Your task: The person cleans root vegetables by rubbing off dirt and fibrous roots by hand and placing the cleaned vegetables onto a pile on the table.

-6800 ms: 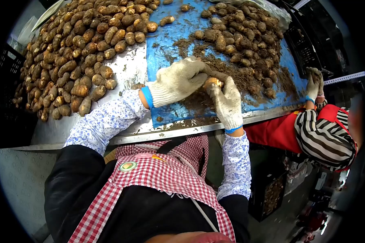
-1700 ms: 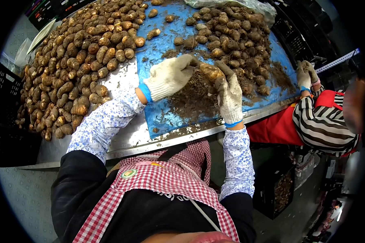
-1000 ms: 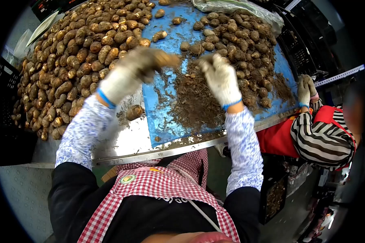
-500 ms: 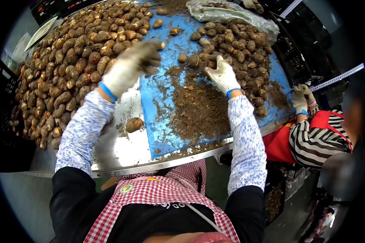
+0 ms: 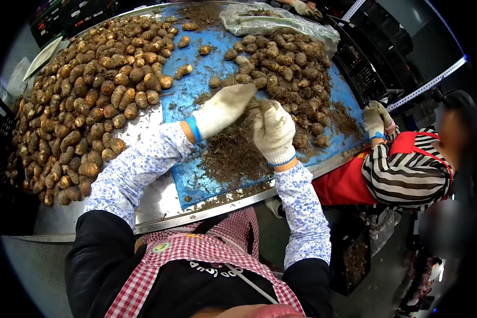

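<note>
Right between my gloves, well over the blue sheet (image 5: 188, 174): the hairy piece (image 5: 253, 108), brown, mostly covered. Whether a whole root or loose fibre, can't tell; long axis can't be read either. It lies just past the fingers of my left hand (image 5: 225, 110), to that hand's right, and against the curled fingers of my right hand (image 5: 273, 130). Right looks closed on it; left, back of glove up, fingers hidden, so grip unclear. Neither hand clearly nearer.

Directly below: litter (image 5: 236, 163), dark and stringy. Beyond my right hand, away from me and to the right: shaggy pile (image 5: 289, 71). Off left, past my left sleeve: smoother pile (image 5: 93, 100), nearer my left hand. Far right, table edge: co-worker's hands (image 5: 376, 117), gloved, well apart from mine.
</note>
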`<action>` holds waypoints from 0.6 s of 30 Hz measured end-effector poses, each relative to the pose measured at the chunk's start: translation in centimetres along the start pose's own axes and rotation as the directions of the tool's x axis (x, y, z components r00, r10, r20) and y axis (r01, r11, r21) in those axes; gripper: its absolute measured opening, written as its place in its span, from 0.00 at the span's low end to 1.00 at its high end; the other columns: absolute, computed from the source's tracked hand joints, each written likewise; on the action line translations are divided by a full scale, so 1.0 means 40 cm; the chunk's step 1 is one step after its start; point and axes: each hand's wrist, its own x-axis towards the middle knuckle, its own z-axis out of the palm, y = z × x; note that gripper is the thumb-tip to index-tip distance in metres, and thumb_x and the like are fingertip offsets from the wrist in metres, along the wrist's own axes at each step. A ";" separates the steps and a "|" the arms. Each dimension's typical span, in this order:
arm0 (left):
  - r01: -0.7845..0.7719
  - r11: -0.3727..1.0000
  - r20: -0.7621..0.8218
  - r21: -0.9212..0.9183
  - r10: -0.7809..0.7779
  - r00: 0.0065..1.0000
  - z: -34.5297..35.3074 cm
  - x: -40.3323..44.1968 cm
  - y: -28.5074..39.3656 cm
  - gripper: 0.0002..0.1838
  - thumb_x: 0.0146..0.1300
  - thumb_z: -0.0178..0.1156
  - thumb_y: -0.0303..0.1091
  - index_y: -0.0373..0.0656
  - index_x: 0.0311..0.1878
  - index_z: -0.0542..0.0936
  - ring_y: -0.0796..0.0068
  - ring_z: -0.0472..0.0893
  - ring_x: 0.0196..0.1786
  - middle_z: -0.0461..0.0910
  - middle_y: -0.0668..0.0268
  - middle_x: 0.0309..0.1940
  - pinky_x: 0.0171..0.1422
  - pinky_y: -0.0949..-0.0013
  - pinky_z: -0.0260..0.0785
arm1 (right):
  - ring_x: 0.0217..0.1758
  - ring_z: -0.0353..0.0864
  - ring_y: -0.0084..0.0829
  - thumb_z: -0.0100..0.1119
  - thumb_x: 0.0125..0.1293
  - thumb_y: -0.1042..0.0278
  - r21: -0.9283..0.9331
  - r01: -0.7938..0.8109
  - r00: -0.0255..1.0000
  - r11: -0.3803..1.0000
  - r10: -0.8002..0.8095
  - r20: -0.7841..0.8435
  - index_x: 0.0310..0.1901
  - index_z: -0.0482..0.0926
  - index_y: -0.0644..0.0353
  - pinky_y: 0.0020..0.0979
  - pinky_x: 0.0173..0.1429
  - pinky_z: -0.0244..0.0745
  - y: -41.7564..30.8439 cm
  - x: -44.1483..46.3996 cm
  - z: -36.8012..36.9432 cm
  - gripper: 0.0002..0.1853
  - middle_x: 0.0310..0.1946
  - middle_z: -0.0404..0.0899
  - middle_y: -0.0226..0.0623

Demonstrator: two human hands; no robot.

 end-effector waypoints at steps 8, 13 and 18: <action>-0.519 0.556 0.230 0.649 0.507 0.831 0.012 -0.038 0.022 0.12 0.60 0.63 0.31 0.34 0.43 0.79 0.60 0.87 0.39 0.85 0.52 0.35 0.39 0.64 0.81 | 0.23 0.71 0.23 0.47 0.75 0.51 0.758 -0.583 0.544 -0.293 0.552 0.632 0.54 0.71 0.57 0.23 0.22 0.67 0.018 -0.089 0.027 0.18 0.30 0.76 0.37; -0.230 0.802 -0.033 0.551 0.297 0.954 0.026 -0.044 -0.012 0.15 0.67 0.58 0.39 0.34 0.43 0.79 0.59 0.87 0.37 0.86 0.56 0.34 0.41 0.66 0.80 | 0.21 0.72 0.27 0.45 0.76 0.54 0.663 -0.710 0.518 0.237 0.814 0.264 0.47 0.74 0.60 0.27 0.23 0.71 -0.024 -0.093 0.072 0.17 0.26 0.77 0.34; 0.335 0.941 0.069 0.054 -0.338 0.939 0.042 0.021 -0.080 0.21 0.77 0.40 0.44 0.37 0.51 0.76 0.70 0.78 0.33 0.78 0.61 0.36 0.38 0.71 0.75 | 0.37 0.81 0.23 0.49 0.76 0.66 -0.602 -0.150 0.953 0.784 0.278 0.125 0.49 0.75 0.63 0.25 0.38 0.80 -0.081 -0.047 0.030 0.10 0.37 0.81 0.40</action>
